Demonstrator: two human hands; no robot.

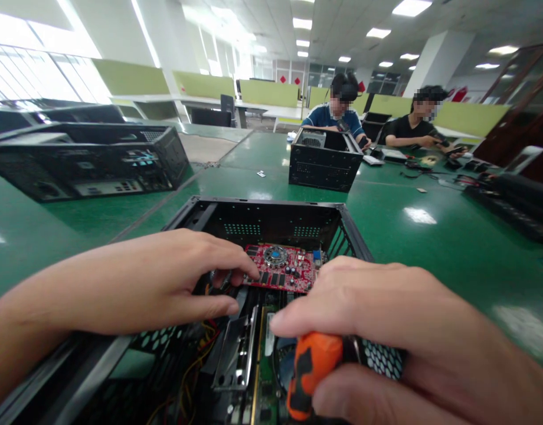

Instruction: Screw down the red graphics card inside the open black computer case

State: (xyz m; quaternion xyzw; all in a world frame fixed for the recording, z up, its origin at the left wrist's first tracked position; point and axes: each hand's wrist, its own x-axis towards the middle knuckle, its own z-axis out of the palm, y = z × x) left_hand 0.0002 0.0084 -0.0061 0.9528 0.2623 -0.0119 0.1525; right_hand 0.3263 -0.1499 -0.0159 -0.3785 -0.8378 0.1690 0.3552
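Note:
An open black computer case (271,203) lies in front of me. Inside, a red graphics card (293,260) with a round fan stands at the far end. My left hand (187,277) reaches over the left wall. Its fingertips rest at the card's left end, thumb held apart. My right hand (378,330) is closed around the orange and black handle of a screwdriver (316,366), whose tip I cannot see. The fingers of that hand hide the card's lower right corner. Below the card are a metal drive bracket (236,354) and a green circuit board (267,378).
Yellow and red cables (200,354) run along the case's left inside. On the green table (236,162) stand another case (90,159) at left and a smaller one (324,159) ahead. Two people (337,112) work across the table. Black equipment (514,195) lies at right.

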